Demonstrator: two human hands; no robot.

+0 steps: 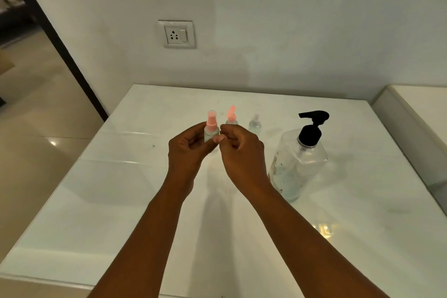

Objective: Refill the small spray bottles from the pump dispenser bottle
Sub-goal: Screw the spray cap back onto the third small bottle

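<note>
Small clear spray bottle with a pink pump top [212, 132] is lifted over the white counter [121, 201], toward its back edge, gripped by left hand [187, 149]; right hand [238, 150] curls against it, grip unclear. Keep it upright while unscrewing.

No lettering, brand, number or sign can be read anywhere. The pump dispenser bottle [298, 162] at 3 o'clock carries only scraps of a torn label, with no legible print on them.
</note>
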